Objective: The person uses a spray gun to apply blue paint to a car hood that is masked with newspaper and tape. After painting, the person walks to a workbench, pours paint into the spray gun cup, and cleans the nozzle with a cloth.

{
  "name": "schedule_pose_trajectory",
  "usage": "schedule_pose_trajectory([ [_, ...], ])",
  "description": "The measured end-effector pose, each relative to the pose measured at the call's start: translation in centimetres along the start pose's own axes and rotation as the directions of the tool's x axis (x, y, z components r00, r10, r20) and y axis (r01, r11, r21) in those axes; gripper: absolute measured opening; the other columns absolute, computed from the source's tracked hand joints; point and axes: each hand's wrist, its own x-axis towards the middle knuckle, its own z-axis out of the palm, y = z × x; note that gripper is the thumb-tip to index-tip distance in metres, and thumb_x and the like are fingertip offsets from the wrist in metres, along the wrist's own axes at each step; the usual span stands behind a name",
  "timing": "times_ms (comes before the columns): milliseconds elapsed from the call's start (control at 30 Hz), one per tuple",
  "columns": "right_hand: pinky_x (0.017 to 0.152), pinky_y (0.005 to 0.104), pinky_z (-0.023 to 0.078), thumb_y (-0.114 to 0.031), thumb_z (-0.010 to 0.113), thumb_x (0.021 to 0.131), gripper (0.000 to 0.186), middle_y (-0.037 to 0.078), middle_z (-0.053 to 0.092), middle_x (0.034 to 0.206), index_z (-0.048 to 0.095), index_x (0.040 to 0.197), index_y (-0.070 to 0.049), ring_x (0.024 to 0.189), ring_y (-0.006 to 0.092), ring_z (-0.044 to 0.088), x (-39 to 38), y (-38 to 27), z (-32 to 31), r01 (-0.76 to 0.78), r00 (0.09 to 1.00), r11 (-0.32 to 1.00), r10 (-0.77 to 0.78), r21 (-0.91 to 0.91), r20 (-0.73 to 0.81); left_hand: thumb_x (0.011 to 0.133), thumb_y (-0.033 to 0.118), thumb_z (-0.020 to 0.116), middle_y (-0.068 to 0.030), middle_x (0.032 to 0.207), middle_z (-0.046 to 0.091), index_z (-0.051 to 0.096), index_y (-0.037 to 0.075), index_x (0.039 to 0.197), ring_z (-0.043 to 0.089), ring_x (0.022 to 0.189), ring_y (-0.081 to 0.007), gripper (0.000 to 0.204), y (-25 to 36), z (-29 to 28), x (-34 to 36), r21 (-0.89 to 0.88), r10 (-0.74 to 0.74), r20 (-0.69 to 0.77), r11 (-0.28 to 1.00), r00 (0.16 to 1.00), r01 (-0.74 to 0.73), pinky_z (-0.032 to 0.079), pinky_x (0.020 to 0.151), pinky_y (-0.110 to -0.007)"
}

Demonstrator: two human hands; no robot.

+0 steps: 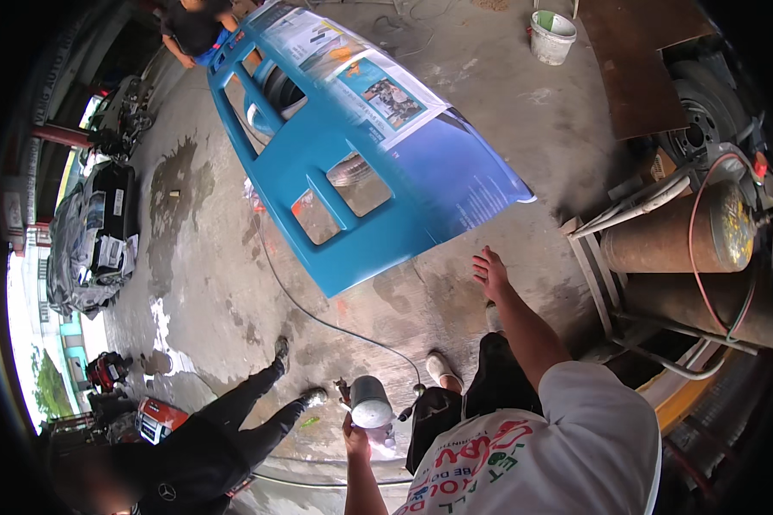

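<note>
My left hand [356, 439] grips a paint spray gun with a grey cup [371, 402] on top, held low at my left side. A hose [335, 326] trails from the gun across the floor. My right hand [489, 271] is stretched forward, fingers extended, with nothing in it. Just beyond it lies the near corner of a large teal vehicle body panel [292, 210] with several rectangular openings. Printed paper sheets [386, 99] cover part of its right side, and the bluish-purple surface [477, 172] at the near right also carries faint print. What supports the panel is mostly hidden.
Gas cylinders [674, 236] lie on a metal frame at the right, near a wheel [704, 120]. A white bucket [552, 39] stands far right. One person in dark clothes [219, 438] is close on my left; another person [193, 30] is beyond the panel. A covered car [94, 232] stands left.
</note>
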Motion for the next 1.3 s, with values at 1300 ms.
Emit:
schedule_pose_trajectory([
  [1300,0.076,0.0469,0.059,-0.047,0.064,0.101,0.046,0.006,0.069,0.120,0.059,0.131,-0.013,0.099,0.0259,0.071,13.2,-2.7,2.3,0.152,0.970,0.879,-0.045,0.451,-0.240,0.094,0.013,0.063,-0.0081,0.108,0.070,0.062,0.000,0.130,0.068,0.095,-0.0207,0.038,-3.4,5.9,9.1,-0.031,-0.343,0.048,0.938,0.938,0.345,0.055,0.083,-0.035],
])
